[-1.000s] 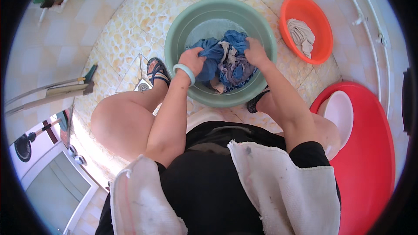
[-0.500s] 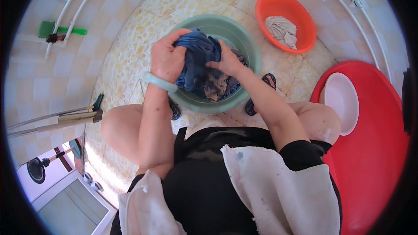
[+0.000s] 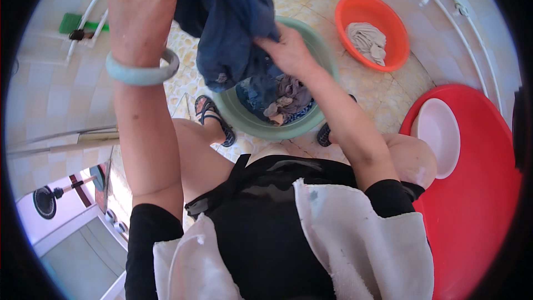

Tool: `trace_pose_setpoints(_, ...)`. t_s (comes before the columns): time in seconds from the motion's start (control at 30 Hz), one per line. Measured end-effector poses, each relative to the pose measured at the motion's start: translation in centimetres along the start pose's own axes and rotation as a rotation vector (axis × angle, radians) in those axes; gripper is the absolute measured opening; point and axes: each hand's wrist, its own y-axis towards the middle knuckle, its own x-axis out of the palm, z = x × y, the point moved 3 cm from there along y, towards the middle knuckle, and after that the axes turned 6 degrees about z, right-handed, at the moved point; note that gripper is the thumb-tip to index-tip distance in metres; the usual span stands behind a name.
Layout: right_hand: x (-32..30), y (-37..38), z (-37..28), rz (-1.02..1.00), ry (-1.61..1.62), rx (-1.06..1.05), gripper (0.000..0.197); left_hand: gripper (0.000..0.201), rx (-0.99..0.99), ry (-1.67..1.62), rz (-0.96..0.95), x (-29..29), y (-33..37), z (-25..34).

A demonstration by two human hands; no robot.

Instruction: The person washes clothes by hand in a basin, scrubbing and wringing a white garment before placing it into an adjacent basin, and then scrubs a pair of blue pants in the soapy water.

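Head view: a dark blue cloth (image 3: 230, 28) hangs between both hands, over the left part of a green basin (image 3: 322, 61) and the floor beside it; its upper end runs out of the top edge. Left hand (image 3: 141, 14) – higher of the two, pale bracelet (image 3: 139, 73) at the wrist – grasps the cloth at upper left, thumb and fingers bent onto it; some fingertips not visible. Right hand (image 3: 288, 53) pinches the cloth's right side, thumb against the fabric, fingers curled in; slightly blurred.

In the basin: a heap of clothes (image 3: 286, 97), blue, grey-purple and beige. Cannot tell whether the lowest part of the held cloth touches it. Basin stands on the patterned floor, between two sandalled feet.

To the right: orange basin (image 3: 398, 39) containing a crumpled light cloth (image 3: 366, 41); nearer the body, a red tub (image 3: 472, 216) with a white basin (image 3: 441, 139) in it.
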Motion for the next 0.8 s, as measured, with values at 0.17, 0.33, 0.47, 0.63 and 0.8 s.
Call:
trace_pose_setpoints(0.17,-1.3,0.6,-2.2,-0.025,0.111,0.01,0.036,0.028,-0.005,-0.159,-0.135,-1.7,0.6,0.1)
trace_pose_setpoints(0.33,-2.9,2.3,3.4,-0.146,-0.067,0.11,0.041,0.026,-0.057,0.896,-0.377,-2.3,0.4,-9.8)
trace_pose_setpoints(0.47,-3.2,-0.8,13.6,-0.067,-0.859,0.093,0.038,0.035,-0.286,0.884,-0.47,-0.4,-6.7,-18.7)
trace_pose_setpoints(0.63,-5.0,-4.6,17.4,0.366,-0.673,0.329,0.033,0.018,-0.954,0.271,-0.182,-1.5,-12.5,-25.2)
trace_pose_setpoints(0.8,-1.5,-6.8,19.8,0.204,-0.328,0.368,0.022,0.02,-1.324,-0.313,0.205,2.1,-9.9,-20.8)
